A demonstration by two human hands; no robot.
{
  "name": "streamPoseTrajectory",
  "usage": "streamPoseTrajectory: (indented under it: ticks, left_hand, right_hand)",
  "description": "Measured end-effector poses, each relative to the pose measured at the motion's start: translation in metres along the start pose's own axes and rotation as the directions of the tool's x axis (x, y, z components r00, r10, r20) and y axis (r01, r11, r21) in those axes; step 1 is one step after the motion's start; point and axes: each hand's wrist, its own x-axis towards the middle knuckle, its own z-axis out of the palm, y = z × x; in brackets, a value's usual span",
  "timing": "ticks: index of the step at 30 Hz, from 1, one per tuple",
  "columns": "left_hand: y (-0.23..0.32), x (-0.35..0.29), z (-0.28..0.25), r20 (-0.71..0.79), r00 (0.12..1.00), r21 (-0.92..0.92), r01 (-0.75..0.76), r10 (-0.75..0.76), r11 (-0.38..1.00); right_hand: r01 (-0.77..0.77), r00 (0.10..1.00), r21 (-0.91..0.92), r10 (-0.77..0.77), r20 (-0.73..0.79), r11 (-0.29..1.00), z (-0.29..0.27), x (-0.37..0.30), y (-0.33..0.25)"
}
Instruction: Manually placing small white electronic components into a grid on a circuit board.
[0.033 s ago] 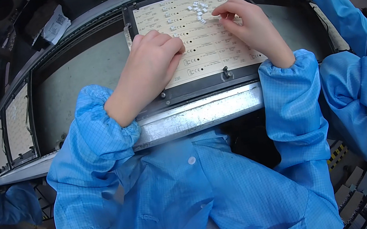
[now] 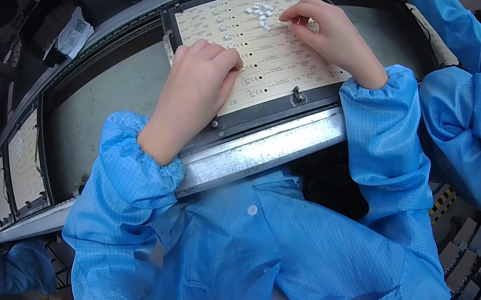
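A cream printed circuit board panel (image 2: pixel 299 80) lies in a dark frame (image 2: pixel 266 112) in front of me. Small white connectors (image 2: pixel 224 27) sit in a column along its left part. More loose white connectors (image 2: pixel 260 12) are heaped near the upper middle. Over the panel's left side, my left hand (image 2: pixel 197 81) is closed with fingers curled; its fingertips, at the connector column, are hidden. Just right of the heap, my right hand (image 2: pixel 332 30) has thumb and index finger nearly together in a pinch. Whatever is between them is too small to make out.
A metal rail (image 2: pixel 265 146) runs along the near edge of the line. Further framed panels (image 2: pixel 25 160) stand to the left. A dark bin (image 2: pixel 51 29) with a labelled bag is at the back left. A co-worker's blue sleeve (image 2: pixel 441 2) reaches in at right; another person is far left.
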Motion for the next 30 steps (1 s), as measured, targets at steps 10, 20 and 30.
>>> streamPoseTrajectory:
  ticks: [10, 20, 30]
  left_hand:
    - [0.005, 0.002, 0.001, -0.013, 0.999, 0.09, -0.04, 0.042, 0.995]
    - [-0.021, 0.045, -0.024, 0.357, 0.897, -0.066, 0.301, -0.26, 0.951]
    - [-0.037, 0.071, 0.046, 0.05, 0.998, 0.185, 0.018, -0.028, 0.983]
  right_hand:
    - [-0.005, 0.999, 0.017, 0.006, -0.045, 1.0, -0.001, -0.006, -0.002]
    - [-0.105, 0.978, 0.172, 0.133, -0.162, 0.98, -0.013, -0.039, -0.004]
    - [-0.113, 0.993, 0.049, 0.111, 0.031, 0.992, -0.02, -0.054, 0.001]
